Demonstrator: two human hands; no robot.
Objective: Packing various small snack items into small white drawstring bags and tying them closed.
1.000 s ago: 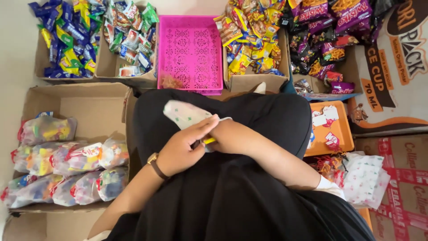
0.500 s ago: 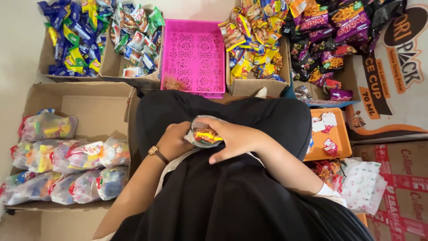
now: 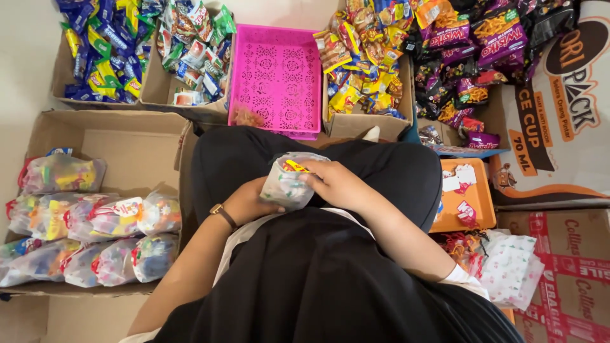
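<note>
Floor setup, seated view looking down at our lap in black cloth. Both our hands meet at lap centre on one small clear plastic bag (image 3: 289, 183) with a printed pattern, a yellow-and-red snack packet showing at its mouth.

Left hand (image 3: 249, 202), brown-strapped watch on the wrist, cups the bag from below and left; fingers are curled against its underside, touching it. Right hand (image 3: 337, 184) comes in from the right, fingers closed on the bag's upper right edge near the opening. So the bag sits between the two hands, held by both, raised just above the lap. Fingertips on the far side are hidden by the bag, so we can't tell exactly how the right-hand pinch sits.

Around us: pink perforated tray (image 3: 277, 76) straight ahead, one small clear packet at its near corner. Cardboard boxes of mixed snack packets flank it on both sides. Large open carton (image 3: 136, 136) on our left holds rows of filled clear bags (image 3: 95, 222). Orange tray (image 3: 467, 203) on our right, and a stack of patterned white bags (image 3: 511, 267) just behind it.
</note>
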